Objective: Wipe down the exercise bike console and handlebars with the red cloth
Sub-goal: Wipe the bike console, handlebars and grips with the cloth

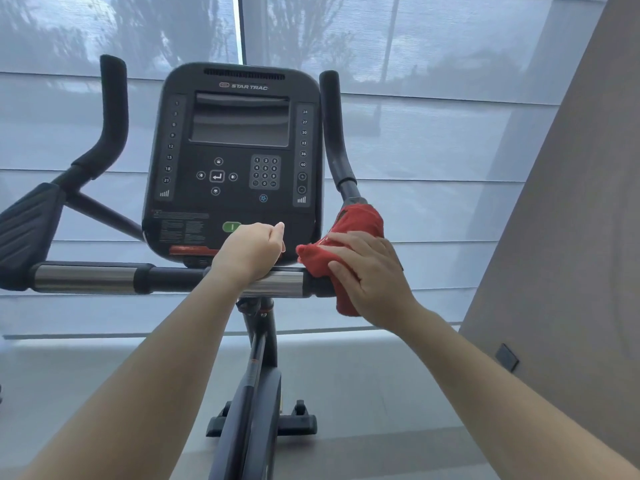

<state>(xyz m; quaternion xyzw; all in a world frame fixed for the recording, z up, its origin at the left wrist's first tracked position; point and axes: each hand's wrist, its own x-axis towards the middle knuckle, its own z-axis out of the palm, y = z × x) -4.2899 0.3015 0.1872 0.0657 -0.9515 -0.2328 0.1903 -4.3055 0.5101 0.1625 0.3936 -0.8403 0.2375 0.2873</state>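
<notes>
Head view: one frame, looking forward and down over both bare forearms at the exercise bike.
Console (239, 161): black panel dead centre, dark screen up top, arrow keys and number pad below it, a green button (231, 226) near the bottom edge, just left of the left hand's knuckles.
Handlebars (86, 277): horizontal crossbar runs across the near side under the console, chrome sections alternating with black; a black upright grip rises on the far left and another (332, 126) on the right of the console.
Left hand (251, 252): resting on top of the chrome part of the crossbar in the middle, fingers (277, 232) curled into a loose fist, nothing in them, knuckles up against the console's lower edge.
Right hand (367, 271): pressed flat over the cloth at the right end of the crossbar, fingers (341, 239) spread wide and pinning the cloth down on the bar.
Red cloth (360, 220): bunched and draped over the joint where the right upright grip meets the crossbar, one flap hanging below the bar, its left edge poking out past the fingertips.
Background: pale roller blinds (433, 133) behind the bike, grey wall (571, 237) on the right, bike's front foot (298, 422) on the floor far below.
</notes>
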